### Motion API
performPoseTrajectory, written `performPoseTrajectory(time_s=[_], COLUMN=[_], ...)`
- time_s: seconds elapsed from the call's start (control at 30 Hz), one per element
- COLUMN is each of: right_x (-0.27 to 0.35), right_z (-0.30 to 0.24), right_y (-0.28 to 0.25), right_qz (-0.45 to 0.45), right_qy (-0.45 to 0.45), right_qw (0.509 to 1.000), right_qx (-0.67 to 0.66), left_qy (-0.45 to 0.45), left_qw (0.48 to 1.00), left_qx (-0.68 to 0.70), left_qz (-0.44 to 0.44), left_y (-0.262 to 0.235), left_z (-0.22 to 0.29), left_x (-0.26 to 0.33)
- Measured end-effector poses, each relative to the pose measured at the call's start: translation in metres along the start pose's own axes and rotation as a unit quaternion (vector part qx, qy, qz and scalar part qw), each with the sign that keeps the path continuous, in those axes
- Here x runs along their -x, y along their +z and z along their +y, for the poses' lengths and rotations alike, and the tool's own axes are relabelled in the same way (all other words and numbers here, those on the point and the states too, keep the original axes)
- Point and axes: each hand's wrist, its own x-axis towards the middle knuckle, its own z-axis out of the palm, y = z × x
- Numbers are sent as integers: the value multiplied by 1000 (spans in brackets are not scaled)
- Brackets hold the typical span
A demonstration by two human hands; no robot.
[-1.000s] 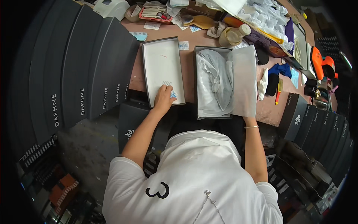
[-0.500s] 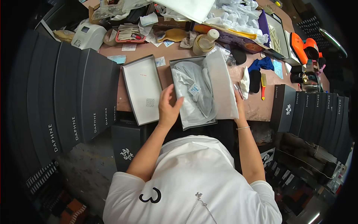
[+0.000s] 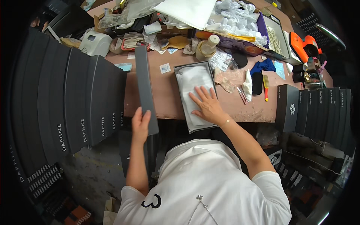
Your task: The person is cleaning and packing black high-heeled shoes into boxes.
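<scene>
A dark grey box [image 3: 214,80] lies on the bench in front of me, its contents covered by folded white tissue paper [image 3: 192,76]. My right hand [image 3: 208,107] rests flat on that paper with its fingers spread. To the left of the box, the dark grey box lid [image 3: 144,80] is tipped up on its long side. My left hand [image 3: 140,125] grips the lid at its near end, fingers and thumb closed on the edge. What lies beneath the paper is hidden.
Stacks of dark boxes stand at the left [image 3: 80,97] and right [image 3: 322,108]. A small white sachet [image 3: 165,68] lies between lid and box. A bottle [image 3: 207,48], a brush [image 3: 266,88], tweezers [image 3: 242,95] and a blue cloth [image 3: 264,65] surround the work spot.
The tissue paper is folded down over the contents, and my right hand has moved left onto it. My left hand has taken hold of the lid and tipped it up on its side.
</scene>
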Motion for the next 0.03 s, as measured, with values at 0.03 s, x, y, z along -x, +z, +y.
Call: performPoseTrajectory(time_s=[0.03], right_x=[3], right_z=[0], right_y=[-4], right_qz=[-1], right_qy=[1], right_qw=[1000], right_qx=[8], left_qy=[10], left_qw=[998], left_qx=[61], left_qz=[-18], left_y=[-3], left_z=[21], left_x=[10])
